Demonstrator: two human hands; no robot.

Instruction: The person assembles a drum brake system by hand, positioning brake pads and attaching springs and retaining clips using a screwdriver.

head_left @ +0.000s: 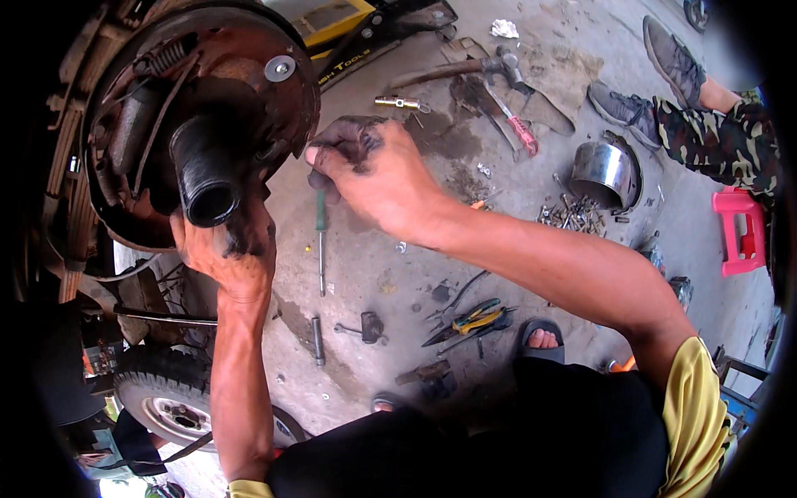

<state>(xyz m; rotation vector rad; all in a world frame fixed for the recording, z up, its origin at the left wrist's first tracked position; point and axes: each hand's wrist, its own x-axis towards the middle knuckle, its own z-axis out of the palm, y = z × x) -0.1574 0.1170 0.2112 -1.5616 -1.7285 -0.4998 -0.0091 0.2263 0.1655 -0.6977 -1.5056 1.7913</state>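
A rusty round brake backing plate [257,79] with a spring, a cylinder and a protruding black spindle tube [207,162] fills the upper left. My grease-blackened left hand [237,249] reaches to its lower part beneath the tube, touching it, with fingers largely hidden. My right hand [365,174], also blackened, is closed beside the plate's right edge; whatever it pinches is too hidden to name. Under those fingers is a green-handled screwdriver [320,249], pointing down the picture. A small brass-coloured cylindrical part [397,102] lies on the floor above my right hand.
Around me lie a hammer [510,70], pliers [473,324], a pile of bolts [573,216] and a steel ring [598,170]. A black-and-yellow jack [349,25] is at top. Another person's camouflage-clad legs [706,145] and a pink stool [739,232] are right; a wheel [166,398] is lower left.
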